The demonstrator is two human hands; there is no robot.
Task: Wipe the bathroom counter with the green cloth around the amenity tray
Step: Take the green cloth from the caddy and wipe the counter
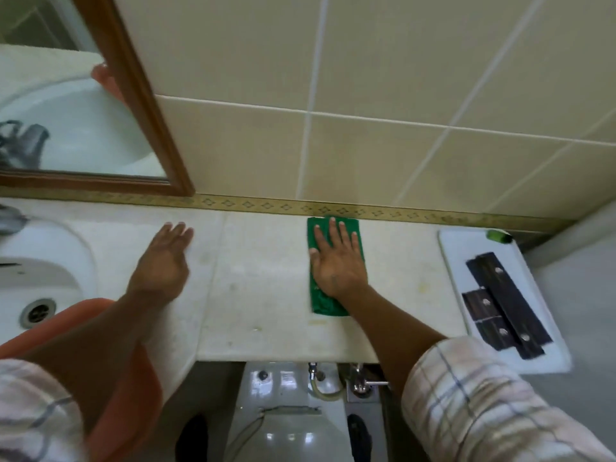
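Cloth (318,296) flat beneath spread right hand (336,265) on counter (260,295)

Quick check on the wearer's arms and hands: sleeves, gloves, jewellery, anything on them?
Both hands are bare: the left hand and right hand show no gloves, and I can see no rings or watch. Each arm wears a pale plaid sleeve with thin grey-blue and pinkish lines, pushed up above the forearm. Orange fabric hangs below the left arm.
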